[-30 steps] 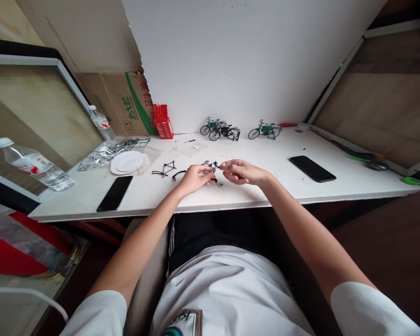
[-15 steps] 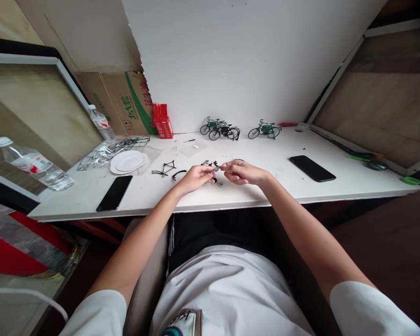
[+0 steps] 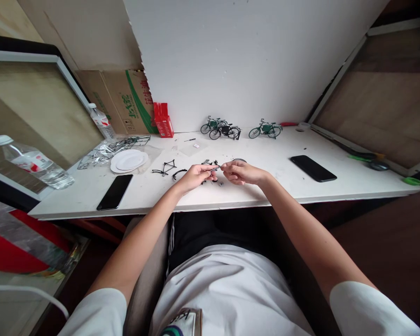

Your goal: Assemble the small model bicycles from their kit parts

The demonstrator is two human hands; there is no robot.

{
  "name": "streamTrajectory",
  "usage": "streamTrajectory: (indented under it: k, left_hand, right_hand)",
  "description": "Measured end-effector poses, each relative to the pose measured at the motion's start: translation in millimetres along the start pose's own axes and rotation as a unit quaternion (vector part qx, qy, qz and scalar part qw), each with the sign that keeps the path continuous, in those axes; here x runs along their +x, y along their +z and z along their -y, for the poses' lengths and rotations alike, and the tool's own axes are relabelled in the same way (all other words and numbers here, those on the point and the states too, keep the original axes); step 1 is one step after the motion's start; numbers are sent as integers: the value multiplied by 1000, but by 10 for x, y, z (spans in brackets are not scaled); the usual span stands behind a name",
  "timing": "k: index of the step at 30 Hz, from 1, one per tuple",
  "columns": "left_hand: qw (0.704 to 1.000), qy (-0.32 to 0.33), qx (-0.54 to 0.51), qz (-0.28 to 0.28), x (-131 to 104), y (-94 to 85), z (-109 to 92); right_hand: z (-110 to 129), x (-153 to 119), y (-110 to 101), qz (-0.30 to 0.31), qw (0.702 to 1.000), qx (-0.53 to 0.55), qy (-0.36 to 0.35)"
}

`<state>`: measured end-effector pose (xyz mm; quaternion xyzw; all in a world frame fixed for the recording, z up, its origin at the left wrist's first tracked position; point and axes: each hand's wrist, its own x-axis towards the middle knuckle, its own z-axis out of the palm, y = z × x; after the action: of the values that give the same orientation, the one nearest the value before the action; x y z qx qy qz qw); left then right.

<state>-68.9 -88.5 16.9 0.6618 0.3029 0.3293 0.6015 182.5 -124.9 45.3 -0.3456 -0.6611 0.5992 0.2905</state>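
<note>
Fingers of the left hand (image 3: pixel 195 177) pinch a small metallic part (image 3: pixel 216 168), held just above the white table (image 3: pixel 150 195); those of the right hand (image 3: pixel 244 173) are bunched at its right end, though I cannot tell whether they grip it. Left of the hands lie a curved black mudguard (image 3: pixel 177 173) and a black model bicycle frame (image 3: pixel 164 172). Farther back stand 3 model bicycles: 1 black (image 3: pixel 224 132) between 2 green (image 3: pixel 266 129). 2 phones flank the work, 1 on the left (image 3: pixel 115 192), 1 on the right (image 3: pixel 313 168).
</note>
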Motion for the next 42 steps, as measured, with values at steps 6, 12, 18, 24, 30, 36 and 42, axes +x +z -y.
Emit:
streamTrajectory:
  k: [6, 12, 18, 24, 30, 36, 42]
  left_hand:
    - [999, -15, -50, -7, -13, 19, -45]
    - [998, 19, -56, -31, -9, 35, -29]
    - [998, 41, -3, -47, 21, 21, 54]
    - [996, 34, -38, -70, 54, 11, 95]
    - [995, 44, -35, -79, 35, 35, 57]
    - [995, 43, -27, -89, 23, 64, 21]
    - [994, 63, -54, -69, 33, 74, 57]
  right_hand:
    - [16, 9, 42, -10, 1000, -19, 13]
    - [-26, 28, 39, -16, 1000, 2, 18]
    - [-84, 45, 8, -20, 1000, 2, 14]
    - [-63, 59, 23, -76, 997, -26, 10]
    - [-81, 104, 60, -138, 987, -82, -12]
    - [-111, 147, 103, -200, 974, -98, -33]
    - [-139, 167, 88, -211, 976, -49, -15]
